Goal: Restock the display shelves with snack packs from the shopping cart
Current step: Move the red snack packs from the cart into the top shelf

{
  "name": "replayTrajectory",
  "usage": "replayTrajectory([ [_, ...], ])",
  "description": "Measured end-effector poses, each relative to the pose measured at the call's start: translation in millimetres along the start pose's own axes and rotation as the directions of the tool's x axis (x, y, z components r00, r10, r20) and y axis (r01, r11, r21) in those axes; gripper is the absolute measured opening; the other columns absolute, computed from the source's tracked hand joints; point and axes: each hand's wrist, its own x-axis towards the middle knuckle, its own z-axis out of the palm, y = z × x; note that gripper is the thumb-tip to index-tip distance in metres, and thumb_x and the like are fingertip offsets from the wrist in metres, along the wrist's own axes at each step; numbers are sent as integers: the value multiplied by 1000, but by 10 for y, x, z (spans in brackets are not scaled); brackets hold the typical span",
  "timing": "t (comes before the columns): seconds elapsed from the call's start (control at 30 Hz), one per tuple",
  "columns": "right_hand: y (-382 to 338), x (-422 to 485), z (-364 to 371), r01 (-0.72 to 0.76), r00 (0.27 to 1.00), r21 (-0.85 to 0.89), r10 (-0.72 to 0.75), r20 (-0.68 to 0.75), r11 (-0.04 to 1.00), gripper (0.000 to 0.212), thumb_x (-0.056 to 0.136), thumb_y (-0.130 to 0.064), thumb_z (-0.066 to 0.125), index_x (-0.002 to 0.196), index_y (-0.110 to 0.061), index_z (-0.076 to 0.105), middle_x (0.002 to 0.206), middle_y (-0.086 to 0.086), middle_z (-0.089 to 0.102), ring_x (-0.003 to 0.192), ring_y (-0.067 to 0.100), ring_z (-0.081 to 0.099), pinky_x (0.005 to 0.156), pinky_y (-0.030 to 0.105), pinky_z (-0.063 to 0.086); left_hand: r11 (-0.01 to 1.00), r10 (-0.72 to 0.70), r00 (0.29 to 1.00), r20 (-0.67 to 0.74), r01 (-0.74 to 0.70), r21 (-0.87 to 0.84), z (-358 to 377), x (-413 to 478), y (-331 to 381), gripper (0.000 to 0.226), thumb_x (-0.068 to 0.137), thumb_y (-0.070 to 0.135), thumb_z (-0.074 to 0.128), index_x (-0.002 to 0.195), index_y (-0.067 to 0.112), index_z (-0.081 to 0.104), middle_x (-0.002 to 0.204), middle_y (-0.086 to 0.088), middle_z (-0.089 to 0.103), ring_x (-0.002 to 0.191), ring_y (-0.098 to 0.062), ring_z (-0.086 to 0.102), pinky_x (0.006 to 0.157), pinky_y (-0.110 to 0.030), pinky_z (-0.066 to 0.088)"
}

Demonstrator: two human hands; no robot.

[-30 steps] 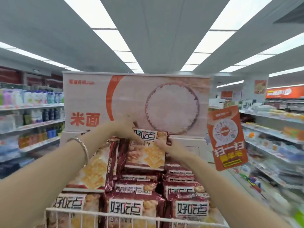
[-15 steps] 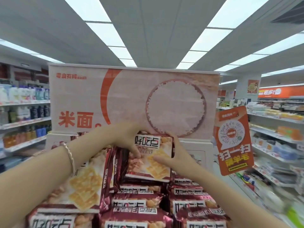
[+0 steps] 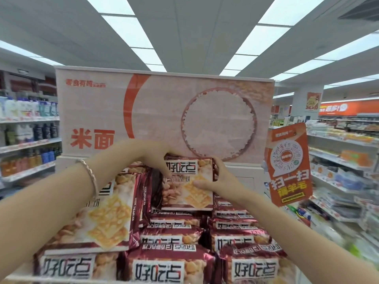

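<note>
Ahead of me stands a large header board (image 3: 164,117) printed with a rice bowl and red characters. To my right an orange QR-code sign (image 3: 289,167) hangs tilted. Bottles (image 3: 28,132) fill the shelving on my left. Ceiling light panels (image 3: 254,33) run overhead. An orange banner (image 3: 348,107) sits far right.

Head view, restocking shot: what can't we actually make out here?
- Shopping cart: not visible in the head view, likely below the bottom edge.
- Dark red cracker pack held by both hands: its top left corner is covered by the left hand, its right edge by the right hand.
- Right aisle shelf goods: motion-blurred, unreadable.
- Orange hanging QR sign: code too soft to read.
</note>
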Motion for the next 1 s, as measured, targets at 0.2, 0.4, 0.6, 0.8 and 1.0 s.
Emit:
replayTrajectory([
  [0.2, -105, -37, 75, -1, 999, -61, 4, 41, 998, 124, 74, -42, 86, 158, -34, -4, 162, -13, 13, 144, 8, 24, 112, 25, 24, 995, -96, 994, 45, 97, -32, 35, -6, -143, 89, 80, 52, 76, 154, 36, 31, 152, 7, 45, 133, -20, 47, 115, -42, 35],
  [0.4, -130, -68, 247, 284, 930, -884, -330, 161, 370, 126, 72, -78, 64, 150, -43, -28, 163, -1, -30, 148, 28, -28, 121, 61, -6, 996, -68, 995, 78, 72, -47, 39, -98, -204, 100, 84, 50, 74, 156, 46, 5, 165, 15, 5, 152, -15, 12, 122, -38, 13],
  [0.6, 128, 134, 209, 346, 860, -938, -394, 325, -19, 108, 73, -91, 33, 160, -32, 7, 166, 17, 2, 152, 41, -6, 115, 69, -2, 996, -77, 994, 77, 73, 55, 210, 0, -254, 116, 82, 45, 77, 157, 37, -11, 164, 9, -18, 153, -14, -4, 122, -36, 6],
  [0.8, 207, 155, 189, 384, 790, -920, -485, 374, -83, 101, 81, -88, 31, 160, -30, 9, 166, 18, 4, 152, 39, -1, 115, 64, 9, 987, -60, 996, 68, 49, 154, 225, -38, -233, 130, 72, 54, 83, 154, 39, -18, 163, 6, -25, 154, -17, -3, 124, -40, 12],
  [1.0, 180, 124, 173, 419, 802, -908, -456, 385, -29, 105, 76, -91, 31, 160, -32, 7, 166, 19, 8, 152, 39, 5, 115, 61, 11, 971, -46, 999, 11, 42, 233, 297, -32, -194, 131, 69, 51, 86, 157, 34, -10, 166, 2, -13, 154, -19, 4, 123, -38, 16],
])
